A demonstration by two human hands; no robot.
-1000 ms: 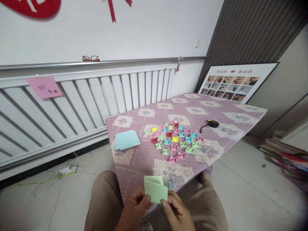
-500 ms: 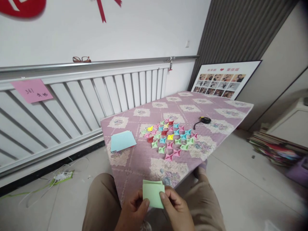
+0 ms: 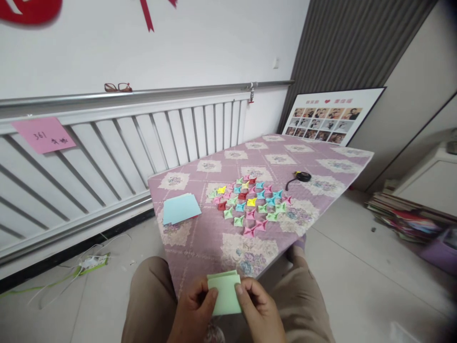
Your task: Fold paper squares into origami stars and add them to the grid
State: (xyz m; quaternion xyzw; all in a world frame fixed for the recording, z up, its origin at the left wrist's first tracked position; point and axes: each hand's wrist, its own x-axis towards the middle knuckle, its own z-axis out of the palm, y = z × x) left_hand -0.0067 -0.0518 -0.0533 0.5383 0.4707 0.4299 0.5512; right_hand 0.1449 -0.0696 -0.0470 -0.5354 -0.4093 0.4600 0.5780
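Between my hands, just past the near edge of the table, is a folded sheet of light green paper [image 3: 226, 297], with a second layer showing along its top. My left hand [image 3: 195, 307] pinches its left side, thumb on the front face. On the right side, my right hand [image 3: 260, 307] grips it with the thumb near the upper corner. Fingers behind the paper are partly hidden. Beyond my hands, several small folded paper pieces [image 3: 251, 202] in pink, green, blue, yellow and red lie grouped on the table. A stack of light blue paper sheets [image 3: 182, 208] lies to their left.
A flowered purple tablecloth [image 3: 200, 243] covers the table. A black tape measure [image 3: 303, 176] lies right of the folded pieces. A white radiator [image 3: 171, 138] runs along the left wall; a photo board [image 3: 332, 116] leans behind. A power strip [image 3: 93, 262] with cables sits on the floor.
The green paper has turned slightly and shifted a little left and down. My left thumb has moved up its front face. The whole view has shifted slightly.
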